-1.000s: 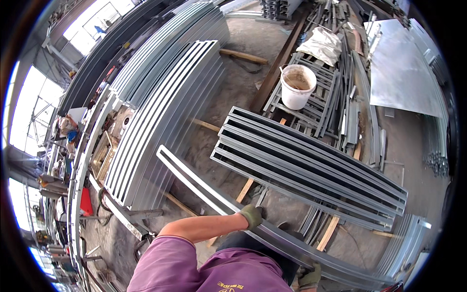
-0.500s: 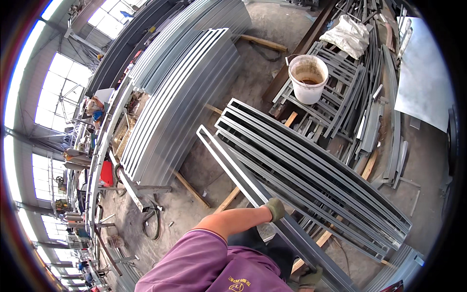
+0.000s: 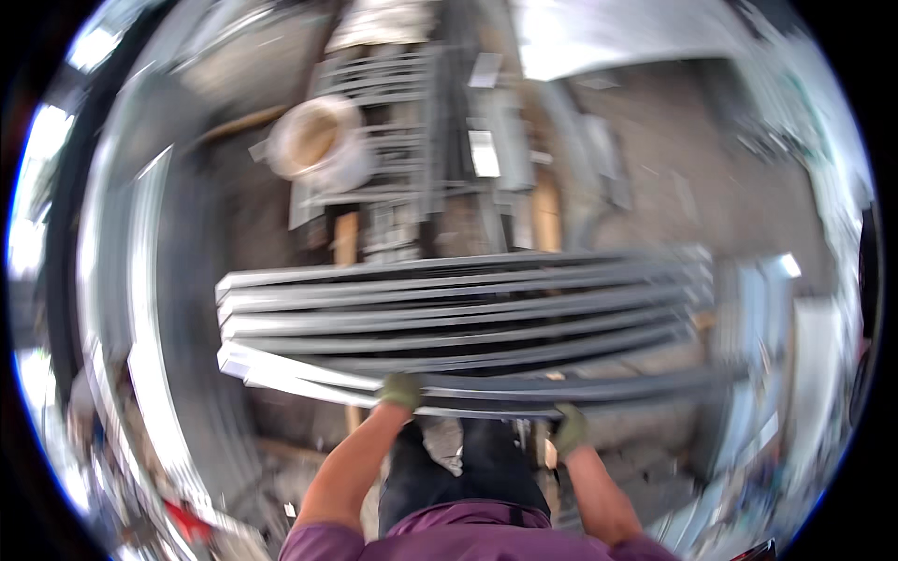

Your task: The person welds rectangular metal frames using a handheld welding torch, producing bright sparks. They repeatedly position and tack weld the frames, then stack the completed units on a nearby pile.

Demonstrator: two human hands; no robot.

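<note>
A long grey metal channel (image 3: 505, 385) stretches left to right in front of my legs, with its bright end at the left. My left hand (image 3: 400, 391), in a green glove, grips it left of its middle. Farther right, my right hand (image 3: 569, 430), gloved alike, has its fingers closed on the near edge. Just beyond lie several similar metal channels (image 3: 458, 311) side by side; the left end of the held piece is close against the nearest of them. Motion blur smears the view, and the glove fingertips are partly hidden by the metal.
Wooden bearers (image 3: 346, 239) show beneath the metal pieces. Beyond stand a white bucket (image 3: 348, 168) with brownish contents and a rack of short bars (image 3: 393, 89). A large sheet metal stack (image 3: 168, 327) runs along the left; bluish metal profiles (image 3: 748, 346) lie at the right.
My view has swung right, so the channels now lie crosswise before me. The held channel has come nearer level across my body, and my right hand shows more fully.
</note>
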